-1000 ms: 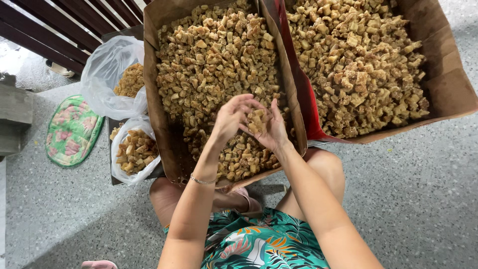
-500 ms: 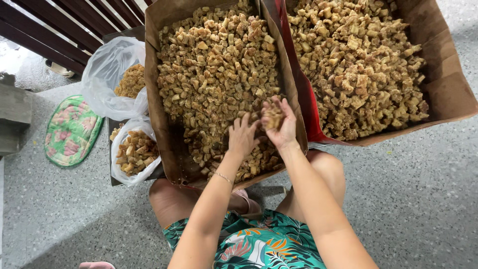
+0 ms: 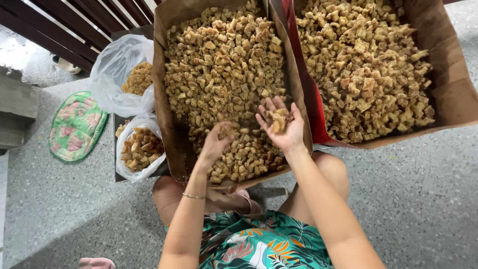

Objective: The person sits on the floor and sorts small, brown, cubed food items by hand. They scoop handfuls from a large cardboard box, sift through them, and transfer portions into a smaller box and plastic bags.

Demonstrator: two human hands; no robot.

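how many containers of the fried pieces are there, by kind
cardboard boxes: 2, the near box under the left hand and right hand, and the far box
clear plastic bags: 2, upper bag, lower bag
total: 4

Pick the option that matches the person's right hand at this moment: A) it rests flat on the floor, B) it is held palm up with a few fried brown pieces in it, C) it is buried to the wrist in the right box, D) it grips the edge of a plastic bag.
B: the right hand is open, palm up, over the left cardboard box, with a few fried brown pieces lying on it.
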